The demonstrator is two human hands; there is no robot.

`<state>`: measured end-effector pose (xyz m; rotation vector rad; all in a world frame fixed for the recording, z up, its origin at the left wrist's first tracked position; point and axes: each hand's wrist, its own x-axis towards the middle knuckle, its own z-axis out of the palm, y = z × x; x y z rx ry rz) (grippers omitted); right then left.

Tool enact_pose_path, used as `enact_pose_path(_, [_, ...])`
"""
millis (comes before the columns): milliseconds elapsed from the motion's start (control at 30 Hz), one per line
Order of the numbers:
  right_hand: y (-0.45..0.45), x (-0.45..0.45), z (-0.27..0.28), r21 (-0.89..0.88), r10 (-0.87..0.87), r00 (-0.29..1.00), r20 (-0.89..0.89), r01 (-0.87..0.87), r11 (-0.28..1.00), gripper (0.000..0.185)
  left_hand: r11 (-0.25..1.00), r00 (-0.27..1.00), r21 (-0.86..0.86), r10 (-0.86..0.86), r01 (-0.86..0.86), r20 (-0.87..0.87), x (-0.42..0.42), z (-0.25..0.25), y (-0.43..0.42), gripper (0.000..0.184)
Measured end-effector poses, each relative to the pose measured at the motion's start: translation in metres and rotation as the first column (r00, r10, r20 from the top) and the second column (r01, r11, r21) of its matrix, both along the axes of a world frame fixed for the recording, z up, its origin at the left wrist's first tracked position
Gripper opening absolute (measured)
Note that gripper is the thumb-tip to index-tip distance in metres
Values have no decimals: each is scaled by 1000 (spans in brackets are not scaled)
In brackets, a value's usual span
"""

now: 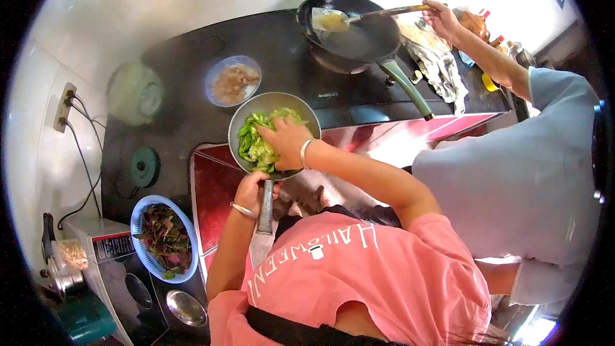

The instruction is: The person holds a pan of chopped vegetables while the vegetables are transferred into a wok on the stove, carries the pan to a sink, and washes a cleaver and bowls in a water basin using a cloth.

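Green pepper slices (256, 140) lie in the grey frying pan (264, 102), which is at the front edge of the black countertop (186, 99); whether the pan rests there or is carried by hand only, I cannot tell. The left hand (250, 192) is grasping the pan handle (266, 211) close to the bowl of the pan, and this seems a good place, because the weight is then easier to control. The right hand (289, 143) lies on the slices with its fingers spread; whether it pinches some of them, I cannot tell, as the palm side is hidden. To do this handling well, one should hold the pan level, press only softly, and move the slices inward from the rim, so that none falls over. Care is also needed near the plastic bowl of meat (236, 83), which stands just behind the pan
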<state>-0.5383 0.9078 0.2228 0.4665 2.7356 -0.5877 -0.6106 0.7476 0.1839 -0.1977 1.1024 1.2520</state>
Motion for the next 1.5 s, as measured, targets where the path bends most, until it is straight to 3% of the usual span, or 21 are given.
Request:
enact_pose_path(100, [-2, 1, -12, 83, -7, 995, -103, 15, 996, 84, 997, 996, 80, 4, -11, 85, -2, -14, -3, 25])
enact_pose_path(200, [-2, 1, -9, 50, -9, 997, -82, 13, 999, 81, 998, 999, -55, 23, -21, 39, 1, -8, -1, 25])
enact_pose_path(667, [-7, -4, -18, -6, -43, 997, -59, 43, 999, 74, 991, 996, -122, 63, -55, 63, 2, -3, -3, 20])
enact_pose_path(867, [-10, -8, -11, 13, -40, 999, -25, 40, 999, 73, 998, 998, -44, 37, -35, 48, 0, -17, -7, 25])
enact_pose_path(1167, [-14, -8, -18, 51, -40, 998, -55, 43, 998, 73, 998, 997, -55, -23, 27, 69, -4, -14, -9, 28])
enact_pose_path(1367, [-16, -7, -18, 86, -34, 997, -69, 40, 995, 72, 996, 997, -80, 34, -29, 63, 0, -3, -9, 22])
enact_pose_path(1500, [-18, -7, -13, 85, -52, 995, -90, 59, 995, 72, 997, 998, -82, 22, -16, 65, -2, -7, -9, 28])
